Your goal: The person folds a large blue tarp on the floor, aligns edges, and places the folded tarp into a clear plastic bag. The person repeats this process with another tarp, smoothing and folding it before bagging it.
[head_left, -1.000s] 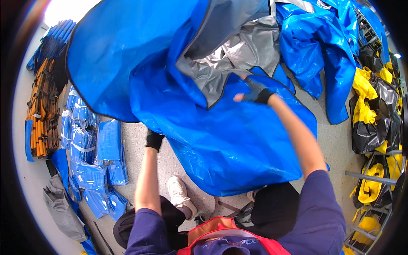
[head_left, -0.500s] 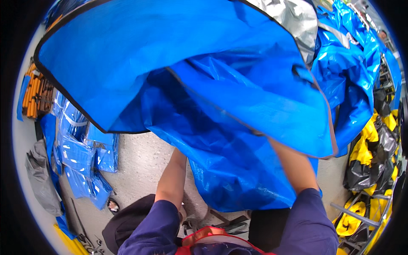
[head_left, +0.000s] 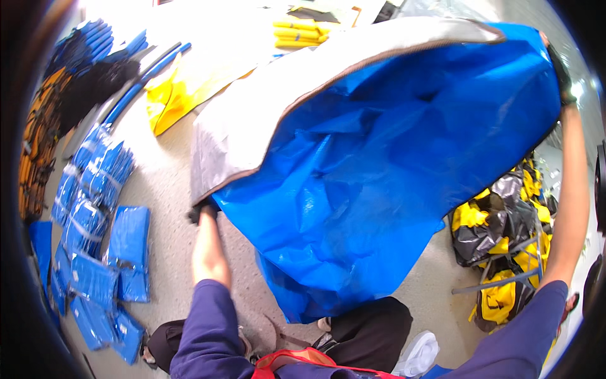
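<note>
- One big blue tarp sheet [head_left: 379,183] with a grey underside is stretched in the air, above the floor [head_left: 164,189], likely held wide to spread it flat.
- Left hand [head_left: 202,211], gloved, grips its lower-left corner; right hand [head_left: 558,72], raised high, clutches the top-right corner.
- Folded blue packs [head_left: 104,234] lie in rows to the left, too many to count surely.
- Yellow-black bundles [head_left: 505,234] are heaped to the right.

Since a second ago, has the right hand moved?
Yes. The right hand has risen up and outward with the blue tarp, well above the yellow-black pile.
</note>
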